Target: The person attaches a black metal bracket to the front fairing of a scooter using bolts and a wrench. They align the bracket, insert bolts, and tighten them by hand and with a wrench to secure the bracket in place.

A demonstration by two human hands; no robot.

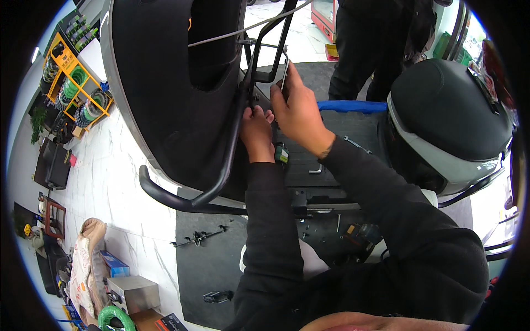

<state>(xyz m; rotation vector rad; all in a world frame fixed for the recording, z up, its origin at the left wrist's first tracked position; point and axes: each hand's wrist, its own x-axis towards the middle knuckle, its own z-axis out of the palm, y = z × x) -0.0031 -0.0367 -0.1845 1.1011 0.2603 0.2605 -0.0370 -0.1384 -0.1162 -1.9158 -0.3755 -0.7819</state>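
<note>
My right hand (302, 117) is closed round a slim silver tool, which looks like a wrench (285, 70), held upright beside the black tubular frame (227, 157) of a scooter. Just below and to its left, my left hand (257, 133) has its fingers bent and pressed together at the frame's lower joint. What those fingers hold, if anything, is hidden. The frame runs along the scooter's black front panel (160, 105). Close to my left wrist, a green and black object (281, 153) sits on the footboard (301, 172).
A wrench (358, 144) and an L-shaped hex key (316, 170) lie on the footboard. The scooter seat (450, 105) rises at right. Beyond stands a person in dark trousers (361, 47). A cordless tool (361, 233) and a black bracket (199, 237) lie on the dark mat below.
</note>
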